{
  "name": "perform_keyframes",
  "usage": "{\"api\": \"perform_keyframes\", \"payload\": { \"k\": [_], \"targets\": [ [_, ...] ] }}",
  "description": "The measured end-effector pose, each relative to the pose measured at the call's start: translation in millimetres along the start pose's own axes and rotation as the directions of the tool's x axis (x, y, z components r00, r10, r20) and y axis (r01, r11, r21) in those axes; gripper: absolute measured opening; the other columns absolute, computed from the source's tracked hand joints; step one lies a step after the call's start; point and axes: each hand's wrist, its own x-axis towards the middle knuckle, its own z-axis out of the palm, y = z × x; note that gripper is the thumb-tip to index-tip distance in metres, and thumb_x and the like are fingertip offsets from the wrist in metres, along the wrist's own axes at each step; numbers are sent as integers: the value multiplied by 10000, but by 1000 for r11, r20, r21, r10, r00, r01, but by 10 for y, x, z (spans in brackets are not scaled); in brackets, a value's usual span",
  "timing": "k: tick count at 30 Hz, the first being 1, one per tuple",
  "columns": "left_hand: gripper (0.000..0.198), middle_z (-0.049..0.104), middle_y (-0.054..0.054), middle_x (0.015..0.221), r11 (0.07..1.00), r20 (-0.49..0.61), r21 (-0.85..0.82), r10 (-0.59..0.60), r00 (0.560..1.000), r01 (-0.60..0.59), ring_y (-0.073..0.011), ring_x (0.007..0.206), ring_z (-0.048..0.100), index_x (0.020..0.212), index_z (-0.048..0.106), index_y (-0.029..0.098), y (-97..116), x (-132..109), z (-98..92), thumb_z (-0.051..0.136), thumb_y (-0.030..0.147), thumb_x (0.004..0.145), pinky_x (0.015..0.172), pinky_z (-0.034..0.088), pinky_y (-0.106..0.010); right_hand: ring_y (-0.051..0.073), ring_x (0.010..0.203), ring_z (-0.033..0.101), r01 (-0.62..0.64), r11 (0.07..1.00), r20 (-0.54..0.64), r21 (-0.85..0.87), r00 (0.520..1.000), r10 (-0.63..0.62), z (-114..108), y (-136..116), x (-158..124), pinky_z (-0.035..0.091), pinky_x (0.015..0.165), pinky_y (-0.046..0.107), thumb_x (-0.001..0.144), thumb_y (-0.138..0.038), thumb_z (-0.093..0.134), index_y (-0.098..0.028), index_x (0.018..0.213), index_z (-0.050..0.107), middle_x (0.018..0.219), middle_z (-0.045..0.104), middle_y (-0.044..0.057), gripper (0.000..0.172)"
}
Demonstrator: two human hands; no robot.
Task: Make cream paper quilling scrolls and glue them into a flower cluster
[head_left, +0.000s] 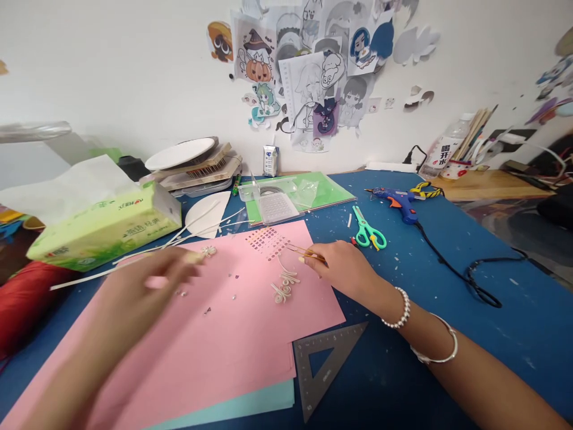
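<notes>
My right hand [335, 263] pinches a pair of gold-coloured tweezers [308, 253]. Their tips reach the right edge of a sheet of small stick-on gems [267, 242], purple and orange in rows. My left hand [152, 292], blurred by motion, has its fingertips closed at the edge of a small white flower-shaped ornament [208, 251]. Just below the gem sheet lies a coiled cream-white ornament [285, 288] with curled spirals. A few tiny loose gems [207, 311] are scattered on the pink paper [215, 352] under both hands.
To the right are green scissors [369, 230] and a blue glue gun [398, 203] with its cord. A triangle ruler [326, 364] lies in front. A tissue pack [107, 221] and white strips [85, 279] are at left. A clear plastic box [275, 206] stands behind.
</notes>
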Motion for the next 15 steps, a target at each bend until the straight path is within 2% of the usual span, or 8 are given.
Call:
{"api": "perform_keyframes", "payload": {
  "k": [2, 4, 7, 9, 10, 15],
  "targets": [
    [312, 590, -10, 766, 986, 146, 61, 146, 978, -156, -129, 613, 545, 932, 572, 196, 235, 4, 86, 453, 445, 787, 515, 425, -232, 153, 647, 586, -5, 1000, 5, -7, 1000, 5, -17, -6, -7, 317, 515, 238, 829, -323, 405, -191, 816, 630, 722, 659, 39, 262],
    [348, 584, -35, 829, 931, 275, 115, 305, 912, -346, -149, 642, 553, 1057, 537, 224, 450, 24, 203, 449, 427, 788, 514, 418, -246, 150, 642, 582, -8, 1000, 8, -13, 1000, 8, -27, -9, -12, 314, 512, 237, 828, -318, 407, -187, 810, 629, 714, 655, 40, 258],
    [313, 575, -37, 802, 843, 400, 122, 442, 803, -524, -174, 695, 562, 1123, 502, 257, 662, 71, 328, 405, 273, 826, 538, 422, -266, 152, 656, 583, 1, 1000, 12, -15, 1000, -1, -29, -8, -17, 315, 518, 238, 823, -304, 416, -190, 809, 631, 722, 656, 41, 244],
    [310, 570, -31, 768, 802, 473, 135, 463, 749, -581, -185, 686, 564, 1087, 527, 266, 734, 109, 359, 389, 198, 818, 526, 419, -275, 152, 668, 585, 11, 1000, 12, -14, 1000, -11, -28, -5, -22, 319, 527, 238, 823, -301, 415, -196, 814, 633, 730, 659, 39, 242],
    [323, 571, -32, 772, 791, 493, 148, 462, 737, -594, -188, 678, 566, 1076, 532, 263, 755, 129, 365, 384, 162, 807, 514, 415, -275, 152, 668, 586, 14, 1000, 10, -13, 1000, -14, -28, -3, -24, 320, 527, 238, 825, -305, 412, -197, 814, 633, 732, 660, 39, 246],
    [318, 570, -32, 799, 748, 497, 192, 484, 720, -635, -191, 671, 571, 1009, 548, 235, 772, 210, 412, 389, 87, 776, 496, 406, -273, 147, 655, 587, 15, 1000, -4, -12, 1000, -15, -37, 16, -24, 312, 510, 234, 830, -316, 396, -202, 816, 628, 721, 661, 32, 259]
  ]
}}
